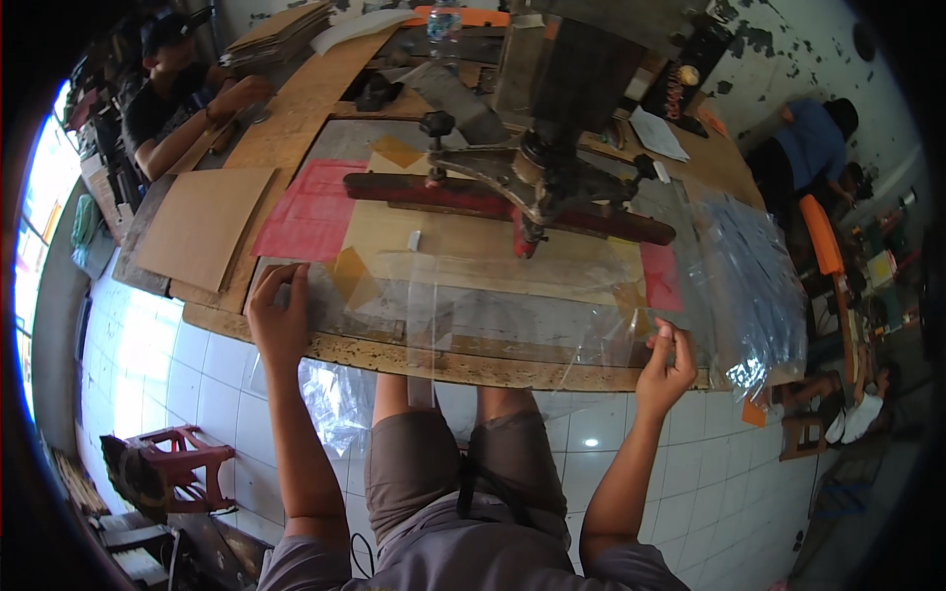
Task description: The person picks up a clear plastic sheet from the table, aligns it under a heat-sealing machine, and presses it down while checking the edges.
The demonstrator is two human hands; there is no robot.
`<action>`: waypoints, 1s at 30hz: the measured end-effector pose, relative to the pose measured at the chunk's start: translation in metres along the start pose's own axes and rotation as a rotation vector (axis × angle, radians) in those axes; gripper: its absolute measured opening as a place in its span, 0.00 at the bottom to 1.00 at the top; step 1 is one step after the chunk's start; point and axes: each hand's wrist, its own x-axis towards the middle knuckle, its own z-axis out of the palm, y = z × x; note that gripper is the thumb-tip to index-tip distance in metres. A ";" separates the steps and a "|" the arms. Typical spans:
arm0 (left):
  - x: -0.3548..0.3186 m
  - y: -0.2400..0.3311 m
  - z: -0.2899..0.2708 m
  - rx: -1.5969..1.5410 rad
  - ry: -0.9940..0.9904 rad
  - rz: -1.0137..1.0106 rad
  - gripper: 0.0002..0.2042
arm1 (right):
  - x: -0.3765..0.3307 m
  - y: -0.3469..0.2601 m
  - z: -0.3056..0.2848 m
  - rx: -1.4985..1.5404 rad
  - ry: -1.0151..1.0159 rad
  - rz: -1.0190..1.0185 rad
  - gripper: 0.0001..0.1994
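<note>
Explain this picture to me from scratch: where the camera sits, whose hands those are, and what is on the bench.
The single picture comes from a fisheye camera worn on a person's head, looking down, so straight edges bend. The two bare arms rising from the bottom are that person's own. The left hand presses flat on a clear plastic sheet spread over the worn wooden workbench; the right hand pinches the sheet's near right corner. Behind stands a dark metal press with a red bar. A pile of clear plastic bags lies at right, brown cardboard sheets at left.
</note>
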 end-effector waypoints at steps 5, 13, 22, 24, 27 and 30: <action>0.000 0.000 0.002 0.018 -0.011 -0.005 0.09 | 0.001 -0.002 -0.002 0.012 -0.003 0.009 0.10; -0.001 0.004 0.002 0.004 -0.022 -0.015 0.09 | 0.002 -0.005 -0.001 0.012 0.009 -0.002 0.11; -0.001 0.001 0.003 0.005 -0.019 -0.026 0.09 | 0.001 -0.006 -0.001 0.025 0.016 0.015 0.11; 0.000 0.001 0.003 0.001 -0.016 -0.024 0.09 | 0.001 -0.003 -0.001 0.017 0.003 0.002 0.11; 0.000 0.002 0.003 -0.002 -0.011 -0.009 0.09 | 0.000 -0.001 -0.002 0.006 -0.002 -0.003 0.11; 0.000 0.003 0.003 0.011 -0.015 -0.011 0.09 | 0.001 -0.001 -0.002 0.001 0.000 -0.002 0.11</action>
